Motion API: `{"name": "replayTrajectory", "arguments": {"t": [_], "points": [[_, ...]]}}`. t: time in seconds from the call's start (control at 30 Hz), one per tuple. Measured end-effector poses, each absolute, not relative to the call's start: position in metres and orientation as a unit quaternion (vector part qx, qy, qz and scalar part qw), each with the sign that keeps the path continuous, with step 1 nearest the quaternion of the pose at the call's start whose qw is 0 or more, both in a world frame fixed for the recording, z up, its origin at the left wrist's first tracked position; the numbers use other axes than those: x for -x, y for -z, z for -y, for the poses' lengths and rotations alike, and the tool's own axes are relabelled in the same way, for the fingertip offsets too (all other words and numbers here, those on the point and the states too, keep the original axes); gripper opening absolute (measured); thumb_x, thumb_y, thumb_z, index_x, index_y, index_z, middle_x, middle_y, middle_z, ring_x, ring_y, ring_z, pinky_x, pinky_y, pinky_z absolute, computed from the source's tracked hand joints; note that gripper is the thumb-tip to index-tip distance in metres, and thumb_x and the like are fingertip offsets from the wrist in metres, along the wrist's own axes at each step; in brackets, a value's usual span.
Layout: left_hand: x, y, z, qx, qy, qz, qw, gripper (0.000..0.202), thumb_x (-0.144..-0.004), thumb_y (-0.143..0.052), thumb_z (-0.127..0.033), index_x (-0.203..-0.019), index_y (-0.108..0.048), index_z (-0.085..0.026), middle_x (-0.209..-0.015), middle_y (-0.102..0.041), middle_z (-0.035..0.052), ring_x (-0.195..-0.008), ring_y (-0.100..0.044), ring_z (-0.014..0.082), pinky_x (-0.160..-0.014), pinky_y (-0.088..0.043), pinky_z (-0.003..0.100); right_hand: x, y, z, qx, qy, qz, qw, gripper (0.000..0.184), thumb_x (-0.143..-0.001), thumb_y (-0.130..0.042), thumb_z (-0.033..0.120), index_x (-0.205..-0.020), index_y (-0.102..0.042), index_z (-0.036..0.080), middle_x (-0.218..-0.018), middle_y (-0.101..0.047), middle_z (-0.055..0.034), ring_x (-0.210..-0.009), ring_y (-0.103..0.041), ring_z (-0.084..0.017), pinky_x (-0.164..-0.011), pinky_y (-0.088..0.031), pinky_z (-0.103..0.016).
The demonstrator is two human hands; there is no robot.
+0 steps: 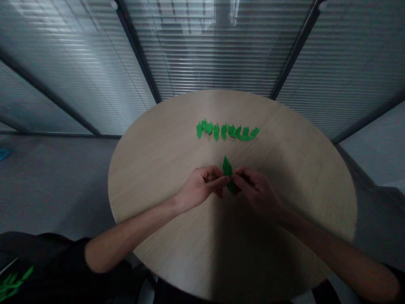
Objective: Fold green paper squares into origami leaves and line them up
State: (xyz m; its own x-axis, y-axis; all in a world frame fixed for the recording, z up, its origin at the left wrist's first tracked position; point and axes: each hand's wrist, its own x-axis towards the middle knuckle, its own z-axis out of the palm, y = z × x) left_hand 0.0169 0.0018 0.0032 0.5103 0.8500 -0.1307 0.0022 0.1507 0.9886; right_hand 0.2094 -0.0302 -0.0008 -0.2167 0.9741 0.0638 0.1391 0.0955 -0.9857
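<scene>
A green leaf (227, 166) is held upright over the middle of the round table, pinched from both sides. My left hand (204, 183) grips its left edge between thumb and fingers. On the other edge, my right hand (255, 188) pinches the same leaf, and the two thumbs nearly meet. The lower part of the leaf shows below the fingertips. Beyond my hands lies a row of several green leaves (224, 131), side by side on the wood; a few at the left and right overlap.
The pale wooden round table (152, 169) has its far edge close to a glass partition with blinds (209, 63). More green pieces (15, 283) show at the lower left, beside my dark sleeve. A blue object (4, 154) lies on the grey floor at far left.
</scene>
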Motion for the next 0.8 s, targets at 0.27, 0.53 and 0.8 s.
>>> {"name": "replayTrajectory", "arguments": {"t": [0.27, 0.53, 0.8], "points": [[-0.017, -0.003, -0.002, -0.583, -0.324, -0.365, 0.649, 0.035, -0.084, -0.077, -0.046, -0.078, -0.058, -0.016, -0.063, -0.059, -0.0030, -0.054, -0.057, 0.0092, -0.055, -0.054, 0.022, -0.209, 0.004, 0.032, 0.474, -0.461, 0.620, 0.421, 0.034, -0.101, -0.058, 0.046, -0.083, -0.065, 0.019, -0.068, -0.063, -0.0005, -0.060, -0.056, -0.013, -0.057, -0.046, -0.026], [-0.014, 0.001, 0.002, -0.625, -0.363, -0.379, 0.578, 0.028, -0.091, -0.074, -0.039, -0.092, -0.058, -0.016, -0.073, -0.060, -0.0021, -0.060, -0.061, 0.0095, -0.055, -0.054, 0.021, -0.210, 0.002, 0.029, 0.457, -0.517, 0.582, 0.431, 0.029, -0.095, -0.066, 0.045, -0.091, -0.070, 0.016, -0.078, -0.069, -0.0037, -0.069, -0.064, -0.014, -0.065, -0.057, -0.027], [-0.005, 0.007, 0.003, -0.827, -0.446, -0.271, 0.209, 0.032, -0.096, -0.070, -0.017, -0.128, -0.066, -0.024, -0.148, -0.045, 0.0136, -0.125, -0.058, 0.0252, -0.101, -0.060, 0.045, -0.209, 0.005, 0.030, 0.418, -0.571, 0.561, 0.430, 0.032, -0.095, -0.068, 0.049, -0.096, -0.070, 0.017, -0.084, -0.067, -0.0029, -0.072, -0.065, -0.014, -0.066, -0.062, -0.028]]}}
